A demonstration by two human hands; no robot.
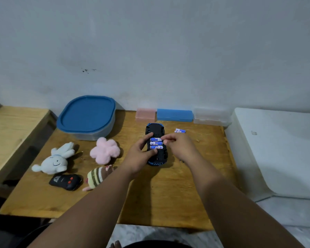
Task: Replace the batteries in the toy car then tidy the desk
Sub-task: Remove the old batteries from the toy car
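The blue toy car (pixel 155 128) lies upside down on the wooden desk (pixel 161 199), its black underside up and its battery bay uncovered. Blue and white batteries (pixel 156 143) sit side by side in the bay. My left hand (pixel 139 156) grips the car's left side, thumb on its near part and fingers along the far part. My right hand (pixel 180 146) rests at the car's right side with its fingertips at the edge of the bay. Loose batteries (pixel 179 130) lie on the desk to the far right of the car.
A blue-lidded container (pixel 87 116) stands at the back left. Pink (pixel 145 114), blue (pixel 174 115) and clear (pixel 210 116) boxes line the wall. A white bunny plush (pixel 55 161), pink plush (pixel 105 151), striped plush (pixel 97 176) and black remote (pixel 65 181) lie at left.
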